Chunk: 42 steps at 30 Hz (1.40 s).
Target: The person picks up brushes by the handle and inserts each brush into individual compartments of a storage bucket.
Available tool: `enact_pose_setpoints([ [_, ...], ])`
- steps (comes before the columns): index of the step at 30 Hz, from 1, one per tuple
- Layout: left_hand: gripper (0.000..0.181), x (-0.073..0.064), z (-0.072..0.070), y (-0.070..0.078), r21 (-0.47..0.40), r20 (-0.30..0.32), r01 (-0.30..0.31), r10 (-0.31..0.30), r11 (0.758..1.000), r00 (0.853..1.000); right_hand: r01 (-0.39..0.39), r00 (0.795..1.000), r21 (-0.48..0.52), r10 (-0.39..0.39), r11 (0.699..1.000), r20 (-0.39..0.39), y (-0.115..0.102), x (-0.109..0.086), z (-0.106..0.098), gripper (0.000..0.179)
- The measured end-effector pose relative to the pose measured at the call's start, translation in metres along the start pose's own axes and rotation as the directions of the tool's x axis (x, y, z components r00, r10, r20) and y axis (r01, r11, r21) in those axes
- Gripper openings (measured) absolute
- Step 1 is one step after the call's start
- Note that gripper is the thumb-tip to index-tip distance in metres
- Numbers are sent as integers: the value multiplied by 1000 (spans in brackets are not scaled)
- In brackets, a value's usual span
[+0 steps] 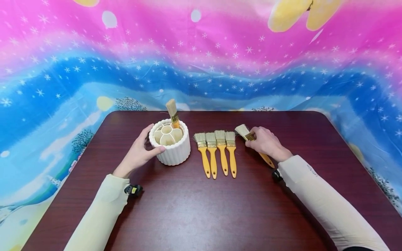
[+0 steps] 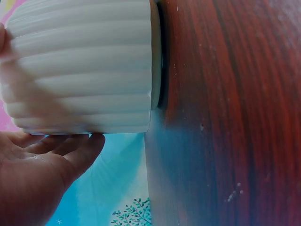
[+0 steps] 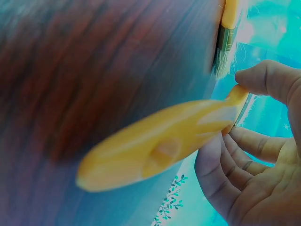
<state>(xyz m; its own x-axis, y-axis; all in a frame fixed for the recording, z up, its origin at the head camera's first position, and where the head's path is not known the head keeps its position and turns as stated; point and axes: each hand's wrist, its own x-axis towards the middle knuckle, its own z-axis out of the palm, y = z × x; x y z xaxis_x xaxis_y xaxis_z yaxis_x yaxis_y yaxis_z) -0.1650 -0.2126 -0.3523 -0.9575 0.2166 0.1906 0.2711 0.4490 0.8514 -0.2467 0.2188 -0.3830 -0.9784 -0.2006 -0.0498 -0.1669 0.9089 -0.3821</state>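
Note:
A white ribbed round holder (image 1: 173,155) with petal-shaped compartments stands on the table, left of centre. One paintbrush (image 1: 172,111) is upright in a back compartment, bristles up. Around the holder's left side my left hand (image 1: 138,150) grips it, thumb at the near rim and fingers along the far side. My right hand (image 1: 267,141) pinches another paintbrush (image 3: 155,146) near its metal band; its bristles point up and left, its yellow handle toward me. Between the hands, several flat paintbrushes (image 1: 222,157) with yellow handles lie side by side, bristles away from me.
The dark reddish wooden table (image 1: 188,212) has rounded far corners. Behind and beside it hangs a colourful cloth (image 1: 213,69) with snowflakes and trees. Each sleeve has a black wrist device, such as the left one (image 1: 133,190).

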Motion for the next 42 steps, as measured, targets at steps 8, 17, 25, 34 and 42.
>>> enact_pose_setpoints([
  [8,86,-1,1,1,9,3,17,-17,1000,1000,11,1000,14,-11,1000,-13,1,-3,2,50],
  [17,86,2,3,0,-14,12,10,-10,1000,1000,3,999,33,-2,999,-41,2,-4,0,48],
  [25,86,0,2,0,-30,15,19,-19,999,1000,20,998,53,-17,998,-56,2,-4,3,45],
  [34,86,-1,0,2,-20,9,23,-23,1000,1000,44,994,56,-38,997,-105,0,-1,3,44],
  [42,85,-1,-1,2,-17,8,18,-18,1000,1000,50,991,60,-42,997,-131,-3,-2,2,49],
])
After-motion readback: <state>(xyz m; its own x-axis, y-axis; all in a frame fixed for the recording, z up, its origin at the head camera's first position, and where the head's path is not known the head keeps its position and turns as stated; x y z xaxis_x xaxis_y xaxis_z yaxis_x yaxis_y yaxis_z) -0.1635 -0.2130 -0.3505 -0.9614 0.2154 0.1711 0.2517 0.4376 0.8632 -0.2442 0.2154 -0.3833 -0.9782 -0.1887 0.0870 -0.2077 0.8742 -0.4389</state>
